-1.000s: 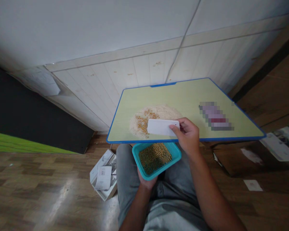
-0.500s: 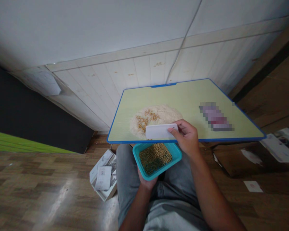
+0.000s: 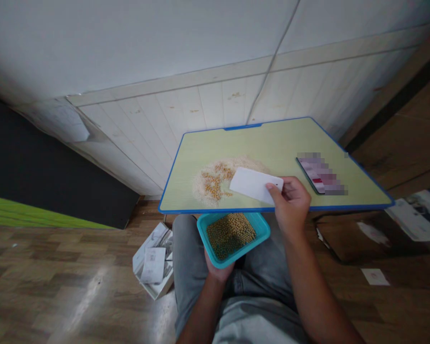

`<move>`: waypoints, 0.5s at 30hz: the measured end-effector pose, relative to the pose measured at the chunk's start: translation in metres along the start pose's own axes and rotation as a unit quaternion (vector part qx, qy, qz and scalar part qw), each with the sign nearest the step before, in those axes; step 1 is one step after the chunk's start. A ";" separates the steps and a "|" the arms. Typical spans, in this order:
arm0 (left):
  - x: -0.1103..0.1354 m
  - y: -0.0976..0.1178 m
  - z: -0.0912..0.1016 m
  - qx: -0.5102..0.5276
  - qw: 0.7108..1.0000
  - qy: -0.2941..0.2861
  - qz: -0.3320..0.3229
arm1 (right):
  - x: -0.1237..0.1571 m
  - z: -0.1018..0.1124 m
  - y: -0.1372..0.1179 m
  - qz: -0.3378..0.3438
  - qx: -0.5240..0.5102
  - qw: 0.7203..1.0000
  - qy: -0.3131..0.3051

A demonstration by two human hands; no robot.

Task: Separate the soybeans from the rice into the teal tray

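Farthest left of our grips, one open white box (image 3: 154, 265) with papers lies on the wooden floor (image 3: 57, 286). Next comes our left hand (image 3: 218, 270), one of two, its grip cupped under one teal tray (image 3: 204, 229) and holding it up from below, just under the near edge of the tabletop (image 3: 272, 138). The tray carries a layer of yellowish beans (image 3: 231, 233), too many to count. Above the left grip, on the tabletop, sits one pale heap of rice (image 3: 204, 184) with a scatter of yellow beans mixed into its left part. Our right hand (image 3: 292, 200) has its grip clenched on the right end of one white card (image 3: 256, 184), thumb on top, and the card reaches left from the grip over the right side of the heap. Right of this grip lies one blurred flat thing (image 3: 320, 174) on the tabletop, near but apart from the fingers.

Against the picture half a second ago, we have moved the card and right hand away from the near edge and a little rightward, the card now tilted, and more of the mixed beans show. The tray and left hand have stayed put.
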State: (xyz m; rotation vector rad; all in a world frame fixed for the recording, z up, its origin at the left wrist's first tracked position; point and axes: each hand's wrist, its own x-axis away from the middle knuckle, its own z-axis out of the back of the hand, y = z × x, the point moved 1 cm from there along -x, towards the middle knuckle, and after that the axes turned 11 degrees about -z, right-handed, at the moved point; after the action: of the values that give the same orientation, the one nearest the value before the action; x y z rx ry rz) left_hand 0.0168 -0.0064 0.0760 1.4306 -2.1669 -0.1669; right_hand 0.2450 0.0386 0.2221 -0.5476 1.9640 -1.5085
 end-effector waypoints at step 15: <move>-0.003 -0.006 0.038 0.064 0.996 0.065 0.000 | -0.008 0.029 0.002 0.061 0.019 0.990 0.128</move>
State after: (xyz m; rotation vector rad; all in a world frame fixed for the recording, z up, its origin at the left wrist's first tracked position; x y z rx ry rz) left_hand 0.0040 -0.0135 0.0405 1.4689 -2.1026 0.0638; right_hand 0.2706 0.0239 0.2171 -0.2206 2.1115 -1.5992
